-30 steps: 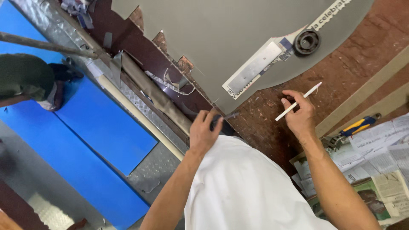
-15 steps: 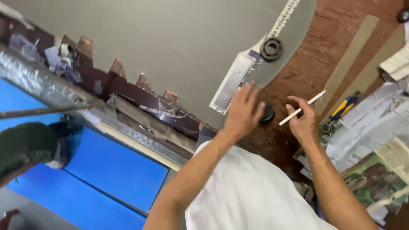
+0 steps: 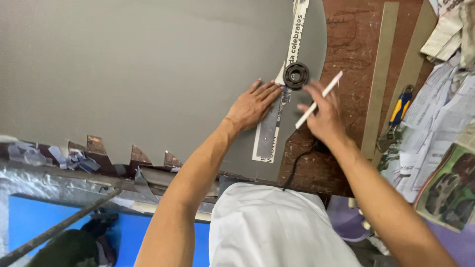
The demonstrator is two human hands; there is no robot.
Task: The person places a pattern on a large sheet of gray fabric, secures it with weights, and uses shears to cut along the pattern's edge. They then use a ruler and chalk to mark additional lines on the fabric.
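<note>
The left hand (image 3: pixel 255 105) lies open and flat, palm down, on a large grey sheet (image 3: pixel 148 74) near the sheet's curved right edge, its fingertips touching a long printed paper strip (image 3: pixel 277 113) that runs along that edge. The right hand (image 3: pixel 321 116) grips a white pencil (image 3: pixel 318 99) tilted upward, its forefinger reaching to a black ring-shaped disc (image 3: pixel 296 75) resting on the strip. Blue-and-yellow pliers (image 3: pixel 398 111) lie on the brown workbench (image 3: pixel 356 59) beside newspapers (image 3: pixel 440 123).
</note>
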